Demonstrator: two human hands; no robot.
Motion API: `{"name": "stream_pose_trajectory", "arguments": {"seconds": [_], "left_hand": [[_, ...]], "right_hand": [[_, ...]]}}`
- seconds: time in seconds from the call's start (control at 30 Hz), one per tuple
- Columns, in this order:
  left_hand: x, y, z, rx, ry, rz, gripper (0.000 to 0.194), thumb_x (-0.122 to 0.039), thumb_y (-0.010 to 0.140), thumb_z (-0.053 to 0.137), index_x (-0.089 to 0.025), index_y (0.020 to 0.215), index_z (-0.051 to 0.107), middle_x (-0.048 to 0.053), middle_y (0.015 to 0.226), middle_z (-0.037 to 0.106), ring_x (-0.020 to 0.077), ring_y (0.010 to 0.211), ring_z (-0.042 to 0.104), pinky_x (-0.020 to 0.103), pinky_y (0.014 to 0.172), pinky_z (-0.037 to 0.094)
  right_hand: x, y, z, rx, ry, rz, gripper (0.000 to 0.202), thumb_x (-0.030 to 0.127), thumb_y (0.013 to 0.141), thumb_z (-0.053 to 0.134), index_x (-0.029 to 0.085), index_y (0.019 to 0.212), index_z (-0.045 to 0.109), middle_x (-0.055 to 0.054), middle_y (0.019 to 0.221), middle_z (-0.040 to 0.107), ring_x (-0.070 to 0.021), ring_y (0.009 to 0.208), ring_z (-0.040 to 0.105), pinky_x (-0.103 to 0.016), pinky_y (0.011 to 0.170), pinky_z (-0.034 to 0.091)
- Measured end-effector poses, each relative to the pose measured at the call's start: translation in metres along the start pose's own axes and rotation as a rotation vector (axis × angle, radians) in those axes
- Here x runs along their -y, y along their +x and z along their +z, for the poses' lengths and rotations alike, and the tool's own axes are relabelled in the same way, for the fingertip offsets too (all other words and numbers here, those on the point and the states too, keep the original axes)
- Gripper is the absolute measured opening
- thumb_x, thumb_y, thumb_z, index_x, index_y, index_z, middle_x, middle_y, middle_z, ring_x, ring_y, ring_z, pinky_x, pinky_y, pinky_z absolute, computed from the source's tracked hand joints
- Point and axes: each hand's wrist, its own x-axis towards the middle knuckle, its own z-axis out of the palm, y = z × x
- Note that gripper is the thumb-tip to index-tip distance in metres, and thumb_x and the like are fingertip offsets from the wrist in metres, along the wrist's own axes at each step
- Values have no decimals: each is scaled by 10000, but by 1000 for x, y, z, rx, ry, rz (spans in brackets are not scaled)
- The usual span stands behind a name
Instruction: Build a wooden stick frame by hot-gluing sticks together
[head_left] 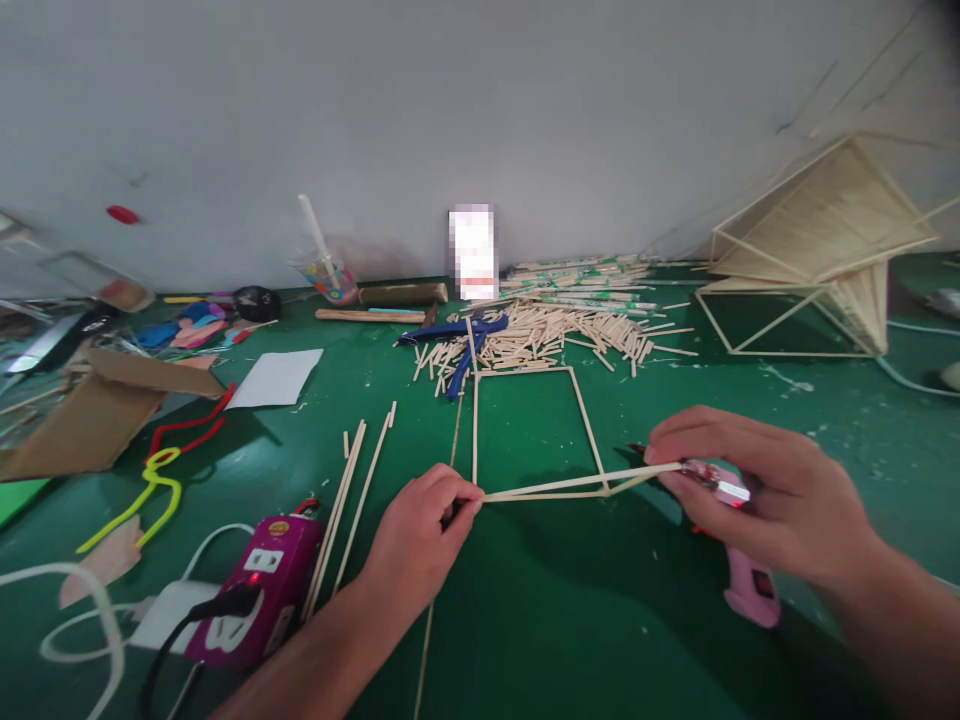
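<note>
My left hand [431, 525] pinches the near left corner of a square frame of thin wooden sticks [525, 372], where a longer wooden stick [570, 483] also ends. That stick runs right, slightly above the frame's near side, to my right hand [757, 490]. My right fingers are closed round its other end; a small shiny, red-patterned piece [716, 482] shows there, its kind unclear. Under the right hand is a pink glue gun [752, 595], partly hidden, its dark tip poking out left of the fingers. Whether that hand touches the gun, I cannot tell.
Behind the frame lie blue-handled cutters [480, 350], a pile of short sticks [555, 335] and a hammer [375, 315]. A stick model [802, 290] stands back right. Left are long sticks [337, 510], a purple power strip [262, 590] with cables and cardboard [97, 420].
</note>
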Motion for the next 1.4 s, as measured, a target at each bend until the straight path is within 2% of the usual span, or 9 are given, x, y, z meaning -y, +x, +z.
{"name": "stream_pose_trajectory", "arguments": {"seconds": [0.17,0.33,0.47,0.67,1.2,1.4], "left_hand": [[-1,0,1,2,-1,-14,132,-223,881,524,-216,845,650,-2,809,609,128,706,560,242,616,424],[0,0,1,10,-3,-20,133,-230,882,527,-214,844,654,-6,808,603,127,708,561,247,626,425],[2,0,1,20,-7,-22,137,-231,885,525,-216,855,658,-7,810,603,128,709,559,253,632,421],[2,0,1,20,-20,-28,137,-229,882,528,-215,846,659,-5,807,602,129,699,551,258,638,415],[0,0,0,21,-28,-33,143,-223,878,527,-213,842,666,-2,807,603,127,688,546,254,630,411],[1,1,0,26,-21,-33,145,-212,876,526,-213,834,665,-3,802,599,129,693,545,257,640,411]], "right_hand": [[-2,0,-1,0,8,1,319,25,790,579,280,980,601,-38,839,667,-197,750,650,-329,588,525],[0,-1,-1,-9,9,20,273,65,816,566,290,966,599,-29,851,668,-180,729,638,-311,559,513],[-1,-1,0,-6,3,-18,294,29,806,565,262,982,604,-48,862,664,-172,751,637,-298,584,518],[-5,-2,1,-31,21,-44,220,60,812,568,220,954,619,-56,835,652,-146,730,622,-266,564,502],[-9,-6,-2,-14,37,-14,274,61,809,564,264,987,609,-40,843,658,-189,777,634,-333,634,516],[-8,-6,1,-23,56,-16,277,65,808,568,268,991,612,-38,833,656,-176,728,621,-313,564,501]]}}
